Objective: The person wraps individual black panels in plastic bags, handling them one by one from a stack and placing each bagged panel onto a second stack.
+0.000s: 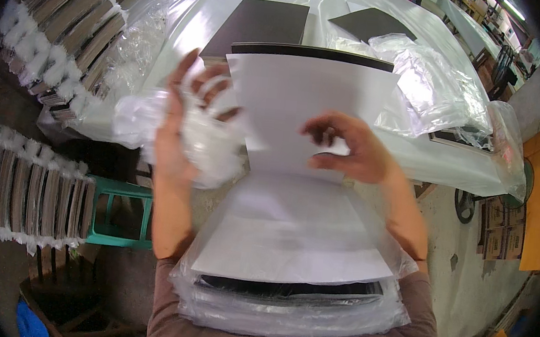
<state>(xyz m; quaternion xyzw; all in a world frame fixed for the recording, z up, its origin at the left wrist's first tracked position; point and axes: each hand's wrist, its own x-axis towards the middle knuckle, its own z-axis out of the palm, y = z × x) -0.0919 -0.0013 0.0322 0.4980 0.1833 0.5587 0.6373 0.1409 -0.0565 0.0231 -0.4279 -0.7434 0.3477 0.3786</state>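
Note:
A large white sheet stands before me, with the dark edge of a black board along its top. My left hand is beside the sheet's left edge, fingers spread and a little blurred. Crumpled clear plastic lies against its palm; whether the hand grips it is not plain. In front of the sheet is my right hand, fingers curled and thumb apart, with nothing seen between them. On my lap rests a stack of plastic-wrapped sheets, with a white sheet on top.
The plastic-covered table holds dark boards and a heap of clear bags. Wrapped stacks stand at the left by a green stool. Cartons are at the right.

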